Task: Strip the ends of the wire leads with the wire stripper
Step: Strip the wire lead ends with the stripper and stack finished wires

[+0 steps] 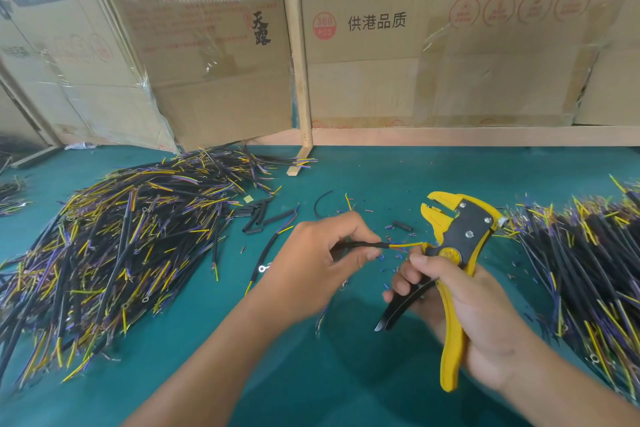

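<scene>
My left hand (322,260) pinches a short black-sheathed wire lead (372,245) whose yellow and blue inner wires stick out to the right. The yellow tip reaches the side of the yellow-and-black wire stripper (457,236), near its pivot. My right hand (460,305) grips the stripper by its handles, with the jaws up and gaping. The black handle is spread away from the yellow one.
A large heap of black, yellow and purple leads (114,246) covers the green mat (277,367) on the left. A second heap (588,260) lies on the right. Loose black sleeve pieces (256,215) and small insulation scraps (391,256) lie scattered mid-table. Cardboard boxes (415,45) form the back wall.
</scene>
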